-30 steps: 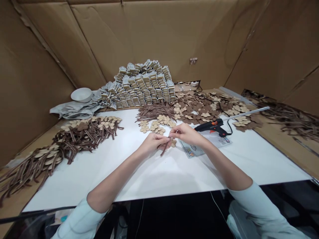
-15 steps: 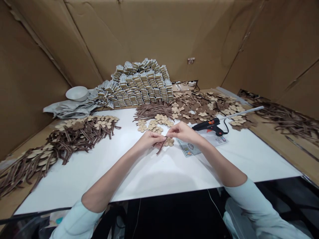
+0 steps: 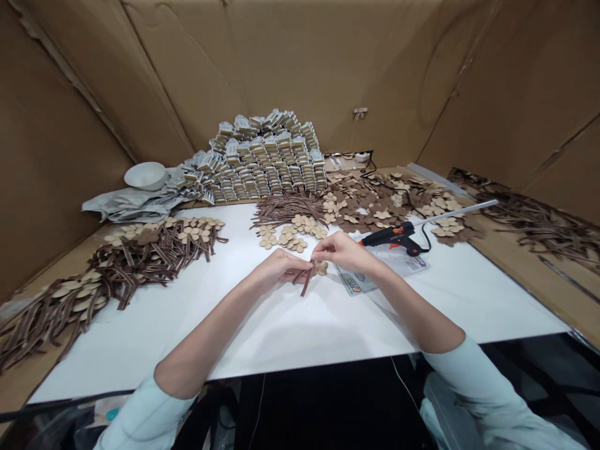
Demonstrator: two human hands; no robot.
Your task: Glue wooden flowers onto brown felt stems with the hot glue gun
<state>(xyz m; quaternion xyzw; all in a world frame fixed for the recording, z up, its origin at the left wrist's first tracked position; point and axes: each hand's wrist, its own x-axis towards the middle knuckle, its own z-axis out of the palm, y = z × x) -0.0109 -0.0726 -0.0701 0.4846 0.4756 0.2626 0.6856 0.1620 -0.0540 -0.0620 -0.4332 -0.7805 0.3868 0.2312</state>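
My left hand (image 3: 287, 267) is closed on a brown stitched strip (image 3: 305, 284), whose tails hang below the fingers. Fingertips of my right hand (image 3: 338, 250) pinch the upper end of the same strip, close against the left fingertips. A tan flower cutout (image 3: 322, 268) shows just under and beside the fingers; whether it touches the strip I cannot tell. Beyond the hands lie a small group of tan flower cutouts (image 3: 291, 239) and a bundle of brown strips (image 3: 285, 209). A black glue gun (image 3: 391, 236) with a long clear glue stick rests to the right on a printed plastic packet (image 3: 359, 282).
Stacked small plaques (image 3: 267, 162) stand at the back. Flowers with strips attached (image 3: 145, 259) are heaped left, loose brown and tan flowers (image 3: 370, 200) back right, more strips (image 3: 544, 222) far right. A white bowl (image 3: 145, 176) sits on plastic bags (image 3: 135, 205). Cardboard walls (image 3: 375, 56) enclose the white table (image 3: 262, 331).
The strip's hanging tails have shifted slightly right and spread apart between my fingers. My right fingers have changed their pinch a little. Everything else stays in place.
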